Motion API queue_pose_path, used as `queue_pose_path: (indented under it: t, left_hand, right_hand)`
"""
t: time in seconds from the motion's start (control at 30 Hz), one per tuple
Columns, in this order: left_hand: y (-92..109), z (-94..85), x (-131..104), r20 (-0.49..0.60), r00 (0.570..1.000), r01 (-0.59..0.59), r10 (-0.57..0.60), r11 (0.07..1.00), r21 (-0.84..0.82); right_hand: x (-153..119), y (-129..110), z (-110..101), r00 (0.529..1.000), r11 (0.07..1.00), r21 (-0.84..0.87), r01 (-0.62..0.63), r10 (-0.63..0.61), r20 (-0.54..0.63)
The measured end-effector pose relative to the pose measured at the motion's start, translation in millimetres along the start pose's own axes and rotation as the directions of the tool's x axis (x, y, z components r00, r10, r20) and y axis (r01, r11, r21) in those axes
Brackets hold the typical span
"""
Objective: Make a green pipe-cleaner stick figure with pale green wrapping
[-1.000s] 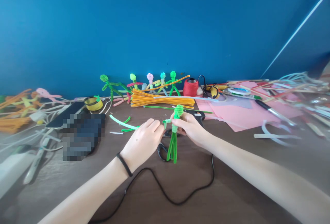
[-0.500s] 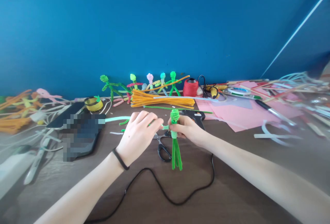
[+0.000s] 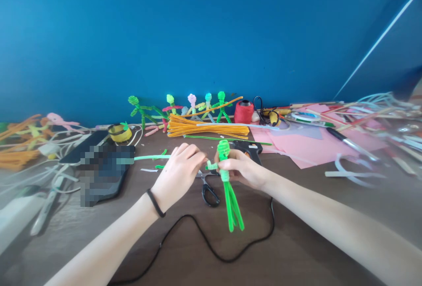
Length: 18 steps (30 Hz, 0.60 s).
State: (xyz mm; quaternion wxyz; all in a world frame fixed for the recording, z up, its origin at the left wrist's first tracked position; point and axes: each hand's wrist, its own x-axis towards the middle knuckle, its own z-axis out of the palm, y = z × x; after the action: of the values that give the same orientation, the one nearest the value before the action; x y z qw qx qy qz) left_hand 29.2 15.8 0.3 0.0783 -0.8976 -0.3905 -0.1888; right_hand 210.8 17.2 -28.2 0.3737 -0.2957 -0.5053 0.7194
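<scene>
A green pipe-cleaner figure (image 3: 224, 175) is upright above the table, its coiled head on top and loose stems hanging below. My right hand (image 3: 244, 167) pinches it at the upper body from the right. On the figure's left side sticks out a short wrapped arm, bent up at its tip. Close to that tip, my left hand (image 3: 184, 163) has its fingers closed on a pale green pipe cleaner (image 3: 151, 157), whose tail runs out to the left. The fingertips partly hide where it meets the arm. Black-handled scissors (image 3: 210, 193) lie beneath my hands.
Behind lie a bundle of orange pipe cleaners (image 3: 207, 127), a red thread spool (image 3: 244, 112) and a black glue gun (image 3: 247, 147). Finished figures (image 3: 221, 106) lean along the blue wall. A phone (image 3: 108, 176) is at left, pink paper (image 3: 296, 147) at right, a black cord (image 3: 211, 246) in front.
The figure's lower stems have swung to the right and toward me. My left fingers have drawn slightly away from the short arm, whose bent tip now shows.
</scene>
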Motion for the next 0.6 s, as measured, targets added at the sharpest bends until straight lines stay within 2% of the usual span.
queue_pose_path:
  t: [0.17, 0.37, 0.47, 0.6]
  left_hand:
    - [1.0, 5.1, -1.1, 0.024, 0.999, -0.035, 0.034, 0.998, 0.044]
    - [7.5, 7.8, -2.2, 0.1, 0.989, -0.118, 0.108, 0.987, 0.106]
    - [9.0, 7.6, -2.7, 0.125, 0.985, -0.136, 0.117, 0.979, 0.153]
    - [9.0, 6.9, -4.4, 0.141, 0.98, -0.169, 0.142, 0.963, 0.208]
  right_hand:
    - [-0.1, -2.3, 0.4, 0.998, 0.994, 0.11, 0.024, -0.018, -0.055]
    - [2.8, -2.1, 3.2, 0.986, 0.985, 0.157, 0.078, -0.052, -0.158]
    - [4.7, -1.0, 3.3, 0.973, 0.986, 0.114, 0.122, -0.096, -0.211]
    - [6.8, 0.9, 1.4, 0.96, 0.988, -0.025, 0.15, -0.152, -0.236]
